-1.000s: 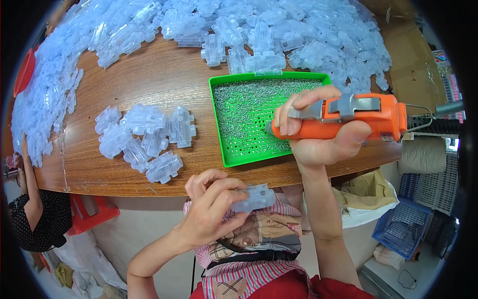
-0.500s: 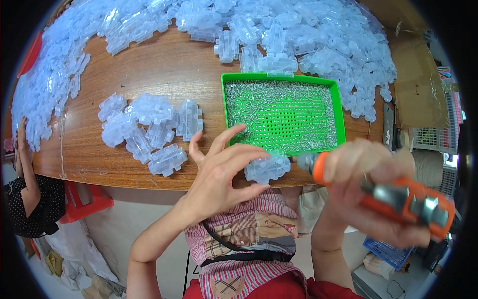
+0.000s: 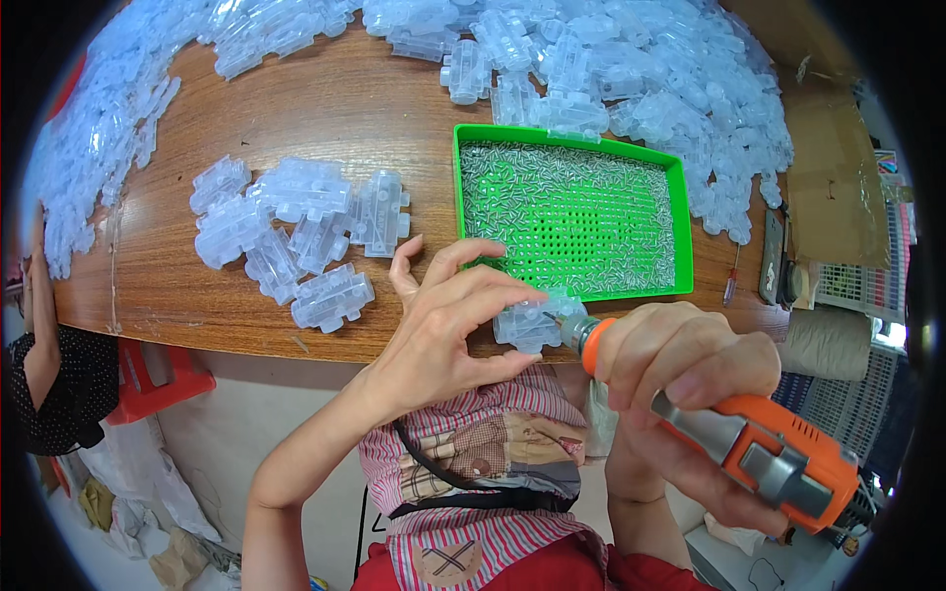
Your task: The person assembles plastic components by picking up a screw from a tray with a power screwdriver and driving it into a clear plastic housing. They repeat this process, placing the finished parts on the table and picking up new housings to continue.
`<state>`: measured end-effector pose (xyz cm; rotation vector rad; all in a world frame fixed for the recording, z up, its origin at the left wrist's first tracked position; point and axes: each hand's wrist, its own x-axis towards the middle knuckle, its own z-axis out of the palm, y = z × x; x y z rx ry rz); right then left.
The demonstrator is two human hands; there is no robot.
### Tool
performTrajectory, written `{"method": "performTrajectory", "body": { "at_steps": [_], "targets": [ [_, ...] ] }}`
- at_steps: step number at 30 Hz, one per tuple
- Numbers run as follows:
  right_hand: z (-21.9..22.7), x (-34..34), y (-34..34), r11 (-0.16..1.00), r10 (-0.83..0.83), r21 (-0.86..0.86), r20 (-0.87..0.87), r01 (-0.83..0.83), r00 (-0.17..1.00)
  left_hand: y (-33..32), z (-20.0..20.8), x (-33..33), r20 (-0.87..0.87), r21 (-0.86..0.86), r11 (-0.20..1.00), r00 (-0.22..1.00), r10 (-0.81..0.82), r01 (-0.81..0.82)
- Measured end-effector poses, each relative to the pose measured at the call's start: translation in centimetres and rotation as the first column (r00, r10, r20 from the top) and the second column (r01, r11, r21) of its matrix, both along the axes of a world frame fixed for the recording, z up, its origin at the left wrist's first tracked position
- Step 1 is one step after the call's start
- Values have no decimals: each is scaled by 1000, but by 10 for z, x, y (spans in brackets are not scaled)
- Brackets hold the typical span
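My left hand (image 3: 448, 320) pinches a clear plastic housing (image 3: 527, 325) at the table's front edge, thumb on the near side and fingers on the far side. An orange electric screwdriver (image 3: 709, 424) fills my right hand (image 3: 690, 369), tilted so its tip meets the right part of that housing. Just beyond, a green perforated tray (image 3: 687, 231) holds a great many small silver screws (image 3: 503, 187). To the left of my left hand lies a small group of similar clear housings (image 3: 296, 217).
Large heaps of clear housings (image 3: 611, 79) cover the table's (image 3: 256, 128) far side and left side. A small screwdriver (image 3: 731, 276) and a dark flat tool (image 3: 772, 256) lie right of the tray. Another person's arm (image 3: 39, 315) reaches in at far left, near a red stool (image 3: 163, 379).
My right hand has brought the electric screwdriver left and down, so its tip now meets the housing. My left hand keeps its pinch. The whole view has shifted slightly.
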<state>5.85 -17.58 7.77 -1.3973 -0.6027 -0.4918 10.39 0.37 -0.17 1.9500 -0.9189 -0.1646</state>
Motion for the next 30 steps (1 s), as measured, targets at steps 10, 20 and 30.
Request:
{"method": "performTrajectory", "body": {
  "at_steps": [10,20,30],
  "targets": [
    [-1,1,8,999,12,-48,19,-11,1000,-1,-7,-1,-9,-130,991,1000,-16,15],
    [18,-4,12,960,-11,268,-249,80,968,4,-2,-7,21,-84,996,1000,9,-7],
    [34,14,-26,887,-242,296,-355,354,903,56,19,9,335,91,924,885,324,-372]
  ]
}}
